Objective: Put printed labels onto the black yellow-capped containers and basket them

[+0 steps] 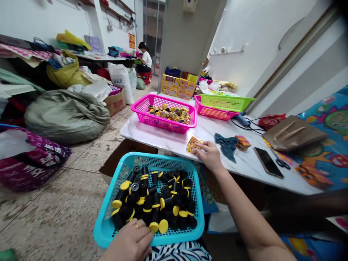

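Note:
A blue plastic basket [199,203] in front of me holds many black cylindrical pieces with yellow round ends [163,226]. My left hand [132,239], with a ring on one finger, is curled over the near left rim of this basket. Part of its fingers and whatever lies under them is hidden. On the white table my right hand [210,155] has its fingertips closed on the edge of a small yellow printed sticker sheet [192,143]. Beyond the sheet, a pink basket [163,127] contains similar pieces wrapped in yellow labels [172,115].
To the right lie a dark teal cloth [227,145], a small orange box [243,143], a phone [268,162] and scissors [282,164]. A green basket [227,102] rests in another pink one. Sacks [67,116] fill the left floor. A person [146,59] sits far back.

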A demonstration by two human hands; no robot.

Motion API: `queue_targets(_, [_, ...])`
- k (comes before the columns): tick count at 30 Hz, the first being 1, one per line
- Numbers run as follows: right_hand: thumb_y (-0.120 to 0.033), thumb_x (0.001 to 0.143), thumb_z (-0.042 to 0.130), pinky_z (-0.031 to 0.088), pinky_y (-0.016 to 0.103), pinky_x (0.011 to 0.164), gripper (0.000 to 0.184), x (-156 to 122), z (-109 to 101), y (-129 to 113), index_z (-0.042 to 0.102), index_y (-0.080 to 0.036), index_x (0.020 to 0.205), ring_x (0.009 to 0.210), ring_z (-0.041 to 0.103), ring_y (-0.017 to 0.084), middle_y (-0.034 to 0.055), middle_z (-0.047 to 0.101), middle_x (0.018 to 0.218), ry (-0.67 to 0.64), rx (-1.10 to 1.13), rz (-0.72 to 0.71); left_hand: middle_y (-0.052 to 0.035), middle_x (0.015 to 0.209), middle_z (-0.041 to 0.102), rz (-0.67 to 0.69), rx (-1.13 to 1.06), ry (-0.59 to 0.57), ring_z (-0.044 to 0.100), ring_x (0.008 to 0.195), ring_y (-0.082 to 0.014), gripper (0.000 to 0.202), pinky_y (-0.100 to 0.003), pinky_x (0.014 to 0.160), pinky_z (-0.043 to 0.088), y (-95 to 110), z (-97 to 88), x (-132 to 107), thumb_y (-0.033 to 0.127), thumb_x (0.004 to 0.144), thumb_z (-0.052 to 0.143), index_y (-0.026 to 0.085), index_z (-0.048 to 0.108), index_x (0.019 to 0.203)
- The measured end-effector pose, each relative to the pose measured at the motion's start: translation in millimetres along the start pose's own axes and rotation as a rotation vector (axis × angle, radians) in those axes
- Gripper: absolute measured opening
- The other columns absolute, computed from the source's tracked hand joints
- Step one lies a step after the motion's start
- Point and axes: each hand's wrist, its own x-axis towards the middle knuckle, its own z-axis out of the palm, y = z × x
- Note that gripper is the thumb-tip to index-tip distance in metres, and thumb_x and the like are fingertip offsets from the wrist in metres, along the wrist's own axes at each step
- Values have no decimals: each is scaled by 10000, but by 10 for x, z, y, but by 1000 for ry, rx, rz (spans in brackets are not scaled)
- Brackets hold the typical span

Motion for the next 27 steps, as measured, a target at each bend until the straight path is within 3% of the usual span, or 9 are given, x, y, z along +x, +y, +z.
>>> queue_targets(4, [-352, 868, 680, 515, 360, 742, 178, -104, 101, -98, 815, -238, 848, 781, 577, 214, 64, 654, 783, -61, 53, -49, -27, 717, 662, -54, -76, -56, 573, 650, -180, 188, -306, 644, 459, 93, -150, 146, 125, 908, 476, 210, 638, 866])
queue_targets(8, [-351, 849, 706, 523, 388, 789, 157, -176, 57, -97, 804, -232, 881, 815, 583, 221, 64, 673, 821, -100, 121, -99, -47, 775, 720, -178, -331, 13, 638, 712, -173, 183, -276, 647, 478, 207, -226, 280, 161, 921, 511, 205, 688, 932])
queue_targets(11, [-350, 842, 708, 529, 403, 781, 182, -214, -1, -74, 789, -226, 950, 832, 584, 228, 74, 671, 862, -98, 166, -169, -58, 818, 756, -361, -563, 58, 677, 754, -174, 203, -280, 709, 505, 237, -204, 364, 232, 940, 537, 205, 735, 901])
queue_targets(13, [-302, 880, 659, 527, 391, 740, 143, -275, -18, -157, 781, -229, 878, 800, 575, 220, 65, 652, 802, -50, 189, -186, -73, 825, 763, -573, -728, 99, 692, 770, -183, 233, -285, 722, 515, 236, -165, 433, 310, 939, 567, 194, 753, 859])
queue_targets(16, [-219, 896, 630, 518, 362, 687, 158, -478, 2, -510, 747, -220, 790, 741, 562, 198, 44, 613, 719, 36, 215, -210, -95, 833, 751, -926, -1039, 202, 660, 692, -169, 323, -260, 610, 500, 222, -93, 578, 463, 888, 631, 165, 739, 951])
queue_targets(19, [-145, 862, 670, 521, 361, 713, 88, -807, 40, -1018, 733, -206, 871, 752, 566, 196, 33, 621, 713, 56, 215, -356, -89, 885, 709, -1102, -1319, 312, 584, 602, -122, 504, -218, 478, 425, 188, -27, 722, 583, 796, 692, 143, 685, 1041])
queue_targets(21, [-117, 838, 696, 518, 374, 743, 170, -1039, 41, -1315, 720, -188, 990, 787, 576, 209, 40, 653, 740, 54, 212, -446, -59, 842, 671, -1141, -1404, 343, 567, 604, -113, 504, -202, 459, 402, 146, 3, 765, 588, 772, 711, 138, 667, 994])
queue_targets(24, [-105, 822, 708, 505, 378, 741, 274, -1293, -17, -1581, 691, -180, 1085, 816, 591, 225, 50, 675, 770, -4, 260, -472, 20, 649, 576, -1131, -1340, 345, 481, 524, -77, 371, -188, 471, 365, 75, 7, 710, 482, 768, 746, 135, 648, 854])
queue_targets(27, [-190, 828, 720, 517, 398, 784, 320, -1372, -129, -1651, 664, -197, 1143, 876, 613, 239, 70, 685, 872, -161, 435, -312, 13, 663, 602, -1066, -1227, 320, 511, 568, -88, 238, -207, 551, 408, 34, -50, 581, 373, 798, 708, 139, 662, 812])
